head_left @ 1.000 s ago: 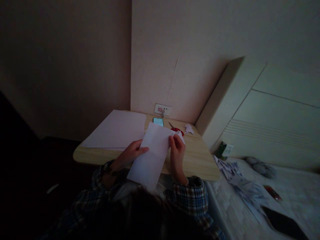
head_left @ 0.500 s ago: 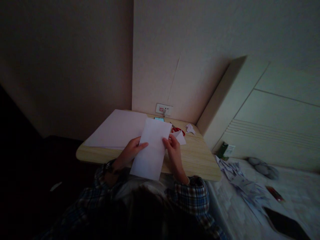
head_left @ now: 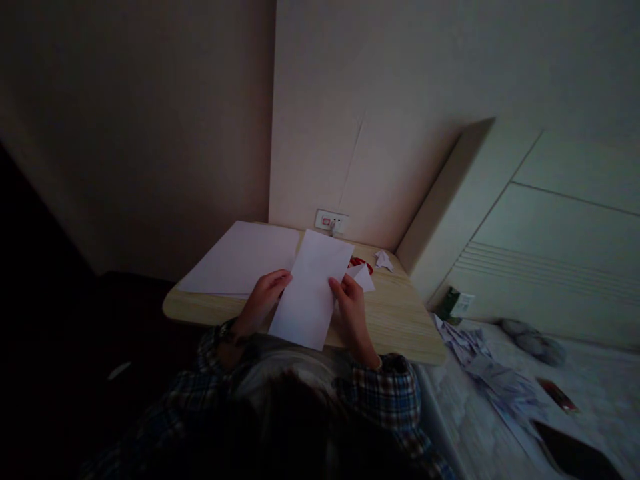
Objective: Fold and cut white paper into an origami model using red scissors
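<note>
A white oblong sheet of paper (head_left: 313,290) is held tilted above the near side of the small wooden table (head_left: 400,320). My left hand (head_left: 266,299) pinches its left edge, thumb and fingertips closed on it. At the right edge, my right hand (head_left: 350,303) grips the sheet with the thumb on top and the fingers behind. Larger white paper (head_left: 245,257) lies flat on the table to the left. Just beyond my right hand rests a folded white paper piece (head_left: 363,275), beside red-handled scissors (head_left: 361,263) that are partly covered.
A small folded paper figure (head_left: 384,260) sits at the table's back right corner. A wall socket (head_left: 331,221) with a plug is behind the table. On the bed at right lie a heap of paper pieces (head_left: 480,360), a grey object (head_left: 533,340) and a dark flat device (head_left: 575,453).
The sheet has risen slightly and moved away from me, now hiding the phone at the back and more of the scissors. My left thumb has drawn back to the sheet's edge.
</note>
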A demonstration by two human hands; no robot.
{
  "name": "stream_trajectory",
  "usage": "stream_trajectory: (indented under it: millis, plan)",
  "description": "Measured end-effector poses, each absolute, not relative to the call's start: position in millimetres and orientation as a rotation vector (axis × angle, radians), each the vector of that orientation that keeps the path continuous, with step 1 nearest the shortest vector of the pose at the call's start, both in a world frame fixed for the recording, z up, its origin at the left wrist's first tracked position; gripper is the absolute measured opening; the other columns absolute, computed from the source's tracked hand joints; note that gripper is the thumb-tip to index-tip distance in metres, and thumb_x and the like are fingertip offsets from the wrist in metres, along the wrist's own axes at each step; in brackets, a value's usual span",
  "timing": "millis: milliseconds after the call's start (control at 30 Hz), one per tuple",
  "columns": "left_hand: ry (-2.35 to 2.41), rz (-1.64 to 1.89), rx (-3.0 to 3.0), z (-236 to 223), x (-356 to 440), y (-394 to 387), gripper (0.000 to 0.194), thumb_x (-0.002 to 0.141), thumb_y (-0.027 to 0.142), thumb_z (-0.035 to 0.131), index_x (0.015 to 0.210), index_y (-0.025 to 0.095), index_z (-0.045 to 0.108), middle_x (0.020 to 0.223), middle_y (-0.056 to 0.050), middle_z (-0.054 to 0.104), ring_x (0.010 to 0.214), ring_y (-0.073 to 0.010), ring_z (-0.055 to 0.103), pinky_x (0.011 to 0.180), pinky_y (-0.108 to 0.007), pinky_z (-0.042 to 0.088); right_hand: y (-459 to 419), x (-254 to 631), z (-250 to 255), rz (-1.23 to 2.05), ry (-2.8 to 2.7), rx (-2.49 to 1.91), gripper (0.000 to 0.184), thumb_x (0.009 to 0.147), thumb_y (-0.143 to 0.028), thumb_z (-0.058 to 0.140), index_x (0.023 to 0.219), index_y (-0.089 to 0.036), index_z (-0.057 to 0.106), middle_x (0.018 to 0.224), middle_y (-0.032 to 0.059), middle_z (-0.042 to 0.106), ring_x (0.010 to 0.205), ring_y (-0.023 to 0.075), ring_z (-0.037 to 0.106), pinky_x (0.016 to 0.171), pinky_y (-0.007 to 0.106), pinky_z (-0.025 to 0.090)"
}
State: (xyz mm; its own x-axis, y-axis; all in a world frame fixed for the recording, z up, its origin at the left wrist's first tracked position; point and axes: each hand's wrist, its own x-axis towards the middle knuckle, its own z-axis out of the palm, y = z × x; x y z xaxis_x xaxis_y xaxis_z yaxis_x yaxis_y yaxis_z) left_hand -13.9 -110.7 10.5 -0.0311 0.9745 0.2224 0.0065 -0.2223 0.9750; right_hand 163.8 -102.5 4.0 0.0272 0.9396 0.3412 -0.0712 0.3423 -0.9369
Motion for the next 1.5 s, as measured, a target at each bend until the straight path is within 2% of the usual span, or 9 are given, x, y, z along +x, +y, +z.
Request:
stream_trajectory:
  millis: [267,500,600,767,933,1100,1233,1400,1500]
  plan:
    - [1.11,1.459,1.284,11.5,-14.8,-111.4,0.035,0.065,0.05,0.068,0.074,0.016,0.062,0.067,0.0,0.063,0.068,-0.0171,0.056,0.059,-0.025,0.041,-104.1,162.1,5.7,1.007,-1.281,-0.876,0.024,0.075,-0.036,0.062,0.09,-0.018,0.066,0.078,0.0015,0.067,0.063,0.0157,0.054,0.055,0.025,0.042]
    - [1.061,1.374,1.245,9.4,-16.0,-111.1,0.042,0.059,0.044,0.075,0.087,0.016,0.062,0.073,-0.002,0.067,0.07,-0.0183,0.061,0.061,-0.026,0.044,-104.6,165.5,4.4,0.945,-1.298,-0.85,0.019,0.079,-0.036,0.059,0.085,-0.019,0.063,0.077,0.0008,0.065,0.061,0.0141,0.051,0.054,0.024,0.04]
    - [1.033,1.326,1.306,10.0,-15.1,-111.6,0.04,0.06,0.045,0.074,0.085,0.016,0.062,0.071,-0.002,0.068,0.071,-0.0192,0.061,0.061,-0.026,0.045,-105.1,166.0,5.2,0.933,-1.269,-0.829,0.016,0.079,-0.034,0.06,0.085,-0.019,0.063,0.077,0.0004,0.065,0.062,0.0141,0.052,0.055,0.024,0.041]
    - [1.059,1.332,1.274,12.9,-12.8,-113.5,0.037,0.059,0.047,0.073,0.076,0.016,0.06,0.064,0.001,0.062,0.062,-0.0154,0.056,0.055,-0.023,0.04,-106.4,164.3,6.1,0.951,-1.271,-0.817,0.021,0.078,-0.037,0.062,0.088,-0.018,0.064,0.083,0.0026,0.068,0.069,0.0163,0.056,0.058,0.025,0.044]
    - [1.087,1.388,1.321,10.5,-13.1,-112.4,0.034,0.067,0.048,0.066,0.067,0.016,0.058,0.064,0.002,0.056,0.062,-0.0134,0.049,0.054,-0.022,0.037,-106.9,161.8,5.7,0.991,-1.282,-0.822,0.022,0.074,-0.037,0.066,0.085,-0.018,0.066,0.08,0.0024,0.07,0.069,0.0169,0.058,0.06,0.026,0.048]
    - [1.065,1.441,1.264,7.8,-14.3,-112.0,0.03,0.069,0.046,0.065,0.072,0.016,0.06,0.062,0.003,0.054,0.058,-0.0121,0.045,0.05,-0.021,0.034,-106.8,158.9,4.3,1.098,-1.29,-0.783,0.027,0.07,-0.033,0.07,0.094,-0.021,0.067,0.088,0.0013,0.072,0.074,0.018,0.062,0.064,0.027,0.051]
    - [1.046,1.496,1.185,8.9,-13.1,-113.0,0.03,0.068,0.044,0.067,0.074,0.015,0.06,0.064,0.003,0.056,0.057,-0.0115,0.046,0.05,-0.021,0.035,-106.2,159.0,1.0,1.168,-1.342,-0.832,0.023,0.073,-0.037,0.068,0.09,-0.021,0.068,0.079,0.001,0.071,0.067,0.018,0.062,0.06,0.028,0.049]
    - [1.022,1.5,1.131,9.0,-13.8,-110.8,0.04,0.063,0.043,0.07,0.089,0.014,0.062,0.062,0.002,0.06,0.056,-0.013,0.052,0.05,-0.022,0.038,-105.1,160.8,3.0,1.089,-1.356,-0.819,0.023,0.073,-0.038,0.065,0.086,-0.02,0.07,0.069,0.0,0.068,0.056,0.015,0.054,0.049,0.025,0.041]
    - [1.022,1.471,1.157,9.6,-14.8,-110.2,0.046,0.063,0.043,0.07,0.097,0.014,0.059,0.059,0.003,0.059,0.052,-0.0128,0.052,0.047,-0.022,0.038,-105.9,161.1,5.4,1.075,-1.321,-0.804,0.022,0.072,-0.034,0.064,0.088,-0.02,0.07,0.07,-0.0005,0.068,0.056,0.0146,0.053,0.05,0.024,0.041]
